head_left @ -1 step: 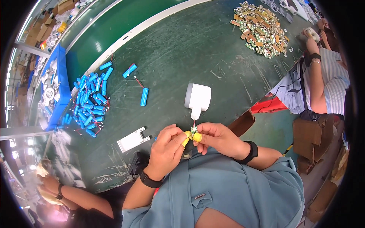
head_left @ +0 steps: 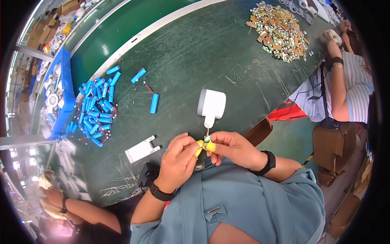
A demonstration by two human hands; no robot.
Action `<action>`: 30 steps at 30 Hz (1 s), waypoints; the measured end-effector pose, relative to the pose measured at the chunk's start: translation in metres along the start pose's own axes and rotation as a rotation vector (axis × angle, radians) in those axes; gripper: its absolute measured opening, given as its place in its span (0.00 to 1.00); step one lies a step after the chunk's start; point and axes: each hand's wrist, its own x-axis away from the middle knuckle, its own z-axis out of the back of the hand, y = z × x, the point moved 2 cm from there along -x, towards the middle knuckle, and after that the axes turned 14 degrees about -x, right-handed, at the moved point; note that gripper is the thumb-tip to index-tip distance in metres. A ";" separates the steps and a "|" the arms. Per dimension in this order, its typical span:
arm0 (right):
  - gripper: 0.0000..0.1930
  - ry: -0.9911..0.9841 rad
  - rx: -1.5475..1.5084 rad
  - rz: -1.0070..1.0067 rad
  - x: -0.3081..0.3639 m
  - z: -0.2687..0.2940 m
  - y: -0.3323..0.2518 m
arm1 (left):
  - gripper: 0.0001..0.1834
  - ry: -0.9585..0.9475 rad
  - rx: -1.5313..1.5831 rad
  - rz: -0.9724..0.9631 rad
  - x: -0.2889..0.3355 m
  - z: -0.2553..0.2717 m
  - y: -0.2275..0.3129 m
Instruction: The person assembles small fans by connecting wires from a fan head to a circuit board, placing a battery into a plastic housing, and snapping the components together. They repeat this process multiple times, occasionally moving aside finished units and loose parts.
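Close in front of my body, both hands meet at a small green circuit board (head_left: 207,138). My right hand (head_left: 232,147) pinches the board between thumb and fingers, with yellow covering on the thumb tip. My left hand (head_left: 177,157), also with yellow on its fingertips, is closed right beside it; what those fingers grip is hidden. A thin red wire runs from the board up to the handle of a white device housing (head_left: 213,105), which lies on the table just beyond my hands. A bit of blue shows behind my left hand.
On the green table (head_left: 183,53) lie a heap of blue battery cells (head_left: 97,107), a single blue cell (head_left: 154,103), a white flat plastic part (head_left: 142,150) and a pile of circuit boards (head_left: 280,32). A blue bin (head_left: 67,99) stands left. Co-workers sit on both sides.
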 end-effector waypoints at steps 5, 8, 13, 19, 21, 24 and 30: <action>0.08 0.008 -0.005 0.009 -0.001 0.000 0.003 | 0.15 0.045 -0.095 -0.037 -0.004 0.001 0.004; 0.09 0.016 -0.003 0.045 -0.001 -0.002 0.007 | 0.12 0.059 -0.156 -0.031 -0.003 0.004 0.004; 0.08 0.017 0.080 0.077 -0.002 -0.002 0.010 | 0.09 0.002 -0.114 0.008 -0.006 0.006 -0.001; 0.07 0.037 0.276 0.113 0.001 -0.007 0.008 | 0.12 -0.045 -0.135 -0.036 -0.005 0.005 0.001; 0.07 0.046 0.346 0.130 0.001 -0.008 0.007 | 0.13 -0.094 -0.116 -0.034 -0.005 0.005 -0.001; 0.07 0.056 0.358 0.153 0.001 -0.007 0.009 | 0.12 -0.126 -0.066 -0.029 -0.007 0.005 -0.001; 0.10 0.033 0.652 0.416 0.005 -0.008 0.011 | 0.11 -0.379 0.134 0.039 -0.010 0.016 -0.010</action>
